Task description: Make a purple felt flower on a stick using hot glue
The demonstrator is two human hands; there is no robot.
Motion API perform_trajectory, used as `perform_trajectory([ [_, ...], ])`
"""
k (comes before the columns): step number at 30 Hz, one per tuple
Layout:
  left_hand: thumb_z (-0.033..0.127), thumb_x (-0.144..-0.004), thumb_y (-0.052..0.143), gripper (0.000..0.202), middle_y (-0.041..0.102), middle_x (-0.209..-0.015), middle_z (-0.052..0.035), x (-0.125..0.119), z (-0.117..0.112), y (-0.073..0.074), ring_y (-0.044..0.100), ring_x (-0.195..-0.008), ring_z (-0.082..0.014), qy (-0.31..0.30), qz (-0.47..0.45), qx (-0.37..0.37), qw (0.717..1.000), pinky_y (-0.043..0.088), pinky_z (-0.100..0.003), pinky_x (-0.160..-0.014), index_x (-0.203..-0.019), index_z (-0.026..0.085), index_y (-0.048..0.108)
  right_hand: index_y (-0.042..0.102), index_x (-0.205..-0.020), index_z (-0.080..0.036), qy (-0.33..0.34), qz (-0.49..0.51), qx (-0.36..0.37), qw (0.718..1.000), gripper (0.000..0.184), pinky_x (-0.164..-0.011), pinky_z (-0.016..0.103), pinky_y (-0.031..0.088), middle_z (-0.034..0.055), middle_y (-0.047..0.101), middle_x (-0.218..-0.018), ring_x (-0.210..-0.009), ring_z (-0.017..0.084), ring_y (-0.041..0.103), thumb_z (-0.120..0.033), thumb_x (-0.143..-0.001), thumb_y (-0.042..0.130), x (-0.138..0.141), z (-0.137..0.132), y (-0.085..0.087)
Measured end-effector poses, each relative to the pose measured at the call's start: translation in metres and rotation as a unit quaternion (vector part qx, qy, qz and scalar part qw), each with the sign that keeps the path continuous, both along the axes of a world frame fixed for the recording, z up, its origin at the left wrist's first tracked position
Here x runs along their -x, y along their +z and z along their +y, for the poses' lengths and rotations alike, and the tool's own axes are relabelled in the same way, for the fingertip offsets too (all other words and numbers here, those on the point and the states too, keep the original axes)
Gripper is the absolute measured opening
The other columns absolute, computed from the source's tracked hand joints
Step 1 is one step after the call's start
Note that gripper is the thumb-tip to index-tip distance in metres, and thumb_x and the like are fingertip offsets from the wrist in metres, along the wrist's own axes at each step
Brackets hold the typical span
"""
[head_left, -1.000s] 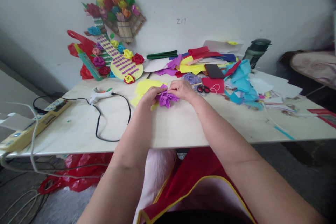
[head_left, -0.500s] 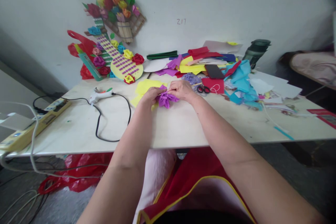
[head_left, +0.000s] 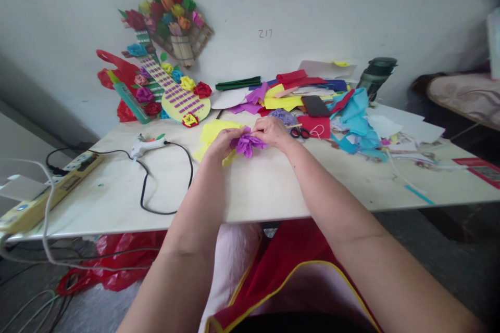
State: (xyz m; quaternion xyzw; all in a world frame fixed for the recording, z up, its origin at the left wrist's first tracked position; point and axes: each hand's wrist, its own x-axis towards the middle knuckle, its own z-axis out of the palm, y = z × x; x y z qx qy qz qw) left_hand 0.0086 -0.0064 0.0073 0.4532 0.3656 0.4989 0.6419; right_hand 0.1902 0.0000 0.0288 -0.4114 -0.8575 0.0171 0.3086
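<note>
Flower (head_left: 246, 144) pinched from both sides by fingers of left hand (head_left: 221, 144) and right hand (head_left: 273, 132), low over tabletop (head_left: 273, 187), beside yellow sheet (head_left: 213, 132). Risk, judged: thin petals torn or crushed by tight pinch; unfurling if pinch slackens.

Pale grey-white wall (head_left: 351, 0) behind, with "217" (head_left: 265, 33) pencilled near the middle. Light wooden tabletop (head_left: 265, 187) set against it, spanning nearly the whole width. Dark grey floor (head_left: 449, 270) below, with cables (head_left: 31, 302) trailing at left beside a red bag (head_left: 117, 265). Bed (head_left: 464, 96) with patterned cover at far right, by the wall. Soft, even daylight throughout.
</note>
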Motion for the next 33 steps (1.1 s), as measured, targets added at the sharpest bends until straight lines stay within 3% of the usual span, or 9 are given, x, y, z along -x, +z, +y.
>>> perform_trajectory([
  [5,0.020,-0.057,0.083,0.021,0.061,-0.054,-0.0037,0.0001,0.0001,-0.0006,0.051,-0.048,-0.0086,-0.003,0.019,0.023,1.000,0.040,-0.024,-0.052,-0.059,0.008,0.066,0.077,-0.077,-0.018,-0.016,-0.013,-0.006,1.000,0.017,-0.063,0.027,0.034,0.0045,0.072,-0.083,-0.076,0.016,0.059,-0.025,-0.079,0.062,0.0028,-0.0007,-0.0010],
  [13,0.009,-0.062,0.074,0.008,0.063,-0.059,-0.0046,-0.0011,0.0080,-0.0062,0.056,-0.052,-0.0105,0.039,-0.002,0.072,0.997,0.046,-0.022,-0.054,-0.067,0.007,0.068,0.077,-0.079,-0.018,-0.017,-0.035,-0.006,0.999,0.018,-0.065,0.027,0.034,0.0049,0.072,-0.084,-0.078,0.016,0.059,-0.023,-0.080,0.060,0.0032,-0.0004,0.0004],
  [20,0.000,-0.065,0.064,0.007,0.063,-0.059,-0.0058,0.0028,0.0065,-0.0063,0.056,-0.053,-0.0103,0.002,-0.003,0.088,0.996,0.048,-0.022,-0.055,-0.064,0.007,0.067,0.076,-0.077,-0.017,-0.027,-0.069,-0.028,0.997,0.022,-0.062,0.028,0.031,0.0053,0.072,-0.086,-0.076,0.017,0.059,-0.025,-0.083,0.056,0.0062,-0.0045,0.0014],
  [24,0.002,-0.066,0.067,0.006,0.063,-0.060,-0.0057,0.0028,0.0063,-0.0072,0.056,-0.053,-0.0101,0.011,0.008,0.079,0.997,0.048,-0.021,-0.056,-0.064,0.007,0.067,0.077,-0.081,-0.018,-0.020,-0.064,-0.017,0.998,0.021,-0.064,0.028,0.034,0.0055,0.073,-0.089,-0.080,0.017,0.061,-0.026,-0.083,0.057,0.0054,-0.0024,-0.0011],
  [29,0.015,-0.069,0.076,0.015,0.061,-0.056,-0.0036,0.0003,0.0052,-0.0059,0.053,-0.048,-0.0089,0.005,0.030,0.074,0.997,0.045,-0.020,-0.050,-0.061,0.009,0.064,0.077,-0.099,-0.025,-0.005,-0.039,0.026,0.999,0.023,-0.070,0.025,0.038,0.0034,0.073,-0.098,-0.089,0.016,0.063,-0.022,-0.083,0.059,0.0012,0.0031,-0.0064],
  [33,0.011,-0.074,0.070,0.010,0.063,-0.059,-0.0049,-0.0003,0.0046,-0.0022,0.057,-0.051,-0.0105,0.022,-0.004,0.097,0.995,0.049,-0.021,-0.053,-0.066,0.009,0.065,0.077,-0.099,-0.027,-0.008,-0.049,0.025,0.998,0.022,-0.067,0.026,0.037,0.0034,0.072,-0.094,-0.086,0.016,0.062,-0.028,-0.086,0.059,-0.0009,0.0049,-0.0075],
])
